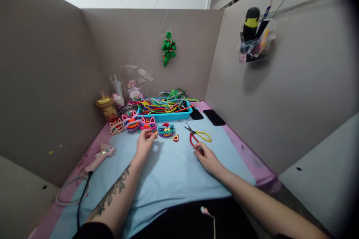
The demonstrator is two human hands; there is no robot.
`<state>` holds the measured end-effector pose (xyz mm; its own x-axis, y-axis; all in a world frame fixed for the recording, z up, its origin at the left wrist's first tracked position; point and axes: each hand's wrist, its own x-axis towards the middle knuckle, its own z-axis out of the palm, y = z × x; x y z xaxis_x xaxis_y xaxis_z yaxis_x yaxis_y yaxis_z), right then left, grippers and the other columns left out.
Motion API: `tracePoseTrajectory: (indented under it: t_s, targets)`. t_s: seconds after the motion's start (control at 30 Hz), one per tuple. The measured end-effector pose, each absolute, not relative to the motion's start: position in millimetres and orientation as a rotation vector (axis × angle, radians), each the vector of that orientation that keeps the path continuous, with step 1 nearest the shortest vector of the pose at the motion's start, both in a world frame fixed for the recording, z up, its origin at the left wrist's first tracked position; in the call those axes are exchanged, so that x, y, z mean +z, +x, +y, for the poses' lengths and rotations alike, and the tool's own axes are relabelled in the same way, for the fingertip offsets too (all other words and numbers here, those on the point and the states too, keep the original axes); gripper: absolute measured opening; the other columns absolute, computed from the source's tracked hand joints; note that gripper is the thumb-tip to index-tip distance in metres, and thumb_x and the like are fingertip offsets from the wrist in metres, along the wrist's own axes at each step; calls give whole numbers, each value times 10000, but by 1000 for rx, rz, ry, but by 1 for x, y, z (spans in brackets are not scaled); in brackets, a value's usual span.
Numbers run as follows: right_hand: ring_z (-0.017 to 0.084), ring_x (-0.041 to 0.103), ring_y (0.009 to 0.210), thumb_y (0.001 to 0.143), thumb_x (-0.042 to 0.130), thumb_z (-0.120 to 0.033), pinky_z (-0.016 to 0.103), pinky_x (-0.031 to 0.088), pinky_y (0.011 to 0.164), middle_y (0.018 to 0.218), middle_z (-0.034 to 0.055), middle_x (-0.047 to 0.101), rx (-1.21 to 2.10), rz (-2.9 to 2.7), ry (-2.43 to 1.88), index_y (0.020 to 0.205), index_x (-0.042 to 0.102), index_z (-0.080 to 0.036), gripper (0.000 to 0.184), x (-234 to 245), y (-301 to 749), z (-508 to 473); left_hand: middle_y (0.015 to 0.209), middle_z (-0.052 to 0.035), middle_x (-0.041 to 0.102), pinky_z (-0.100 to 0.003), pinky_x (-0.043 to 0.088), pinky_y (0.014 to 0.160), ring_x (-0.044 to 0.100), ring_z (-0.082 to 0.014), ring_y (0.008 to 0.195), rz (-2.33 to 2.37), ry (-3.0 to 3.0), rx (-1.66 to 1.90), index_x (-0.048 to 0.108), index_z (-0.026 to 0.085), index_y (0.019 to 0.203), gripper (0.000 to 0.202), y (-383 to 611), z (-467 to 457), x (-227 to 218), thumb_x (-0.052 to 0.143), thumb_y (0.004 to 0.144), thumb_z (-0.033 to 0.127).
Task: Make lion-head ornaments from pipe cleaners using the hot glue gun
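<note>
My left hand (145,142) rests on the light blue mat (168,171), its fingers pinched on a small yellow-edged piece (156,134) beside a teal fuzzy face figure (166,130). A small red loop (175,138) lies just right of that figure. My right hand (206,158) lies on the mat with its fingers closed around the end of a red pipe cleaner (194,141), close to the yellow-handled scissors (199,133). Pink and purple fuzzy face figures (138,122) sit in a row behind my left hand.
A blue tray (165,115) full of coloured pipe cleaners stands at the back. Two dark phones (214,117) lie to its right. A pink glue gun (100,155) with its cable lies at left. Brown partition walls enclose the desk; a green ornament (168,49) hangs on the back wall.
</note>
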<state>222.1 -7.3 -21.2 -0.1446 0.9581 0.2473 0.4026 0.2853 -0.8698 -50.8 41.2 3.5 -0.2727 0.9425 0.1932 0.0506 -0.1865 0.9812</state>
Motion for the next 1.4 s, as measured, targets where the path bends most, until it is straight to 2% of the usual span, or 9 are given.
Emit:
tracePoseTrajectory:
  t_s: [0.13, 0.2, 0.3, 0.4, 0.6, 0.77, 1.0, 1.2, 1.4]
  targets:
    - [138, 445, 565, 859, 361, -501, 253, 345, 555, 618, -13, 468, 785, -1724, -1210, 799, 470, -195, 330, -3, 213, 4, 729, -28, 611, -270, 441, 636, 597, -153, 679, 1394, 1303, 1529, 521, 146, 925, 378, -51, 45, -3, 663, 644, 355]
    - [140, 444, 573, 838, 389, -528, 247, 324, 551, 632, -15, 480, 710, -1810, -1204, 829, 475, -198, 341, 11, 197, 18, 764, -36, 618, -268, 439, 625, 602, -162, 708, 1434, 1402, 1518, 530, 156, 942, 362, -49, 44, -3, 649, 665, 356]
    - [144, 471, 605, 883, 282, -495, 236, 288, 544, 644, -6, 518, 597, -1905, -1285, 752, 470, -205, 369, 26, 167, 35, 816, -41, 630, -267, 432, 624, 602, -168, 751, 1512, 1618, 1495, 536, 180, 989, 333, -47, 38, 1, 617, 714, 350]
    - [149, 502, 607, 844, 380, -517, 235, 260, 536, 629, -8, 553, 409, -1856, -1447, 739, 477, -209, 339, 24, 144, 43, 845, -39, 640, -284, 433, 678, 602, -171, 790, 1566, 1839, 1459, 526, 198, 1033, 304, -44, 31, 8, 579, 763, 327]
    - [195, 591, 626, 795, 480, -487, 241, 288, 532, 696, 24, 630, 299, -1775, -1497, 1017, 438, -187, 376, 0, 139, 44, 856, -37, 647, -280, 430, 689, 606, -168, 798, 1551, 1934, 1428, 501, 199, 1076, 319, -40, 28, 11, 566, 787, 316]
    - [210, 625, 674, 808, 472, -442, 244, 330, 549, 730, 31, 647, 344, -1753, -1438, 1000, 418, -191, 320, -6, 140, 45, 839, -30, 649, -267, 427, 661, 607, -167, 784, 1548, 1908, 1423, 491, 200, 1086, 342, -37, 29, 8, 584, 775, 308]
    - [213, 625, 665, 777, 502, -537, 244, 304, 531, 742, 35, 651, 266, -1844, -1466, 978, 444, -199, 398, -3, 133, 40, 855, -23, 656, -275, 432, 693, 603, -155, 768, 1523, 1973, 1403, 477, 208, 1095, 328, -34, 27, 9, 566, 789, 284]
    - [202, 623, 628, 783, 515, -439, 246, 311, 527, 709, 24, 651, 260, -1829, -1439, 950, 437, -194, 307, -6, 133, 41, 847, -23, 655, -277, 437, 693, 608, -159, 787, 1519, 1996, 1392, 469, 205, 1087, 323, -32, 26, 8, 566, 790, 288]
    - [214, 629, 637, 792, 494, -474, 254, 336, 535, 716, 40, 661, 233, -1887, -1408, 971, 423, -187, 347, -11, 133, 43, 863, -26, 657, -298, 449, 733, 614, -163, 804, 1499, 2019, 1397, 465, 209, 1098, 322, -32, 27, 7, 557, 796, 273]
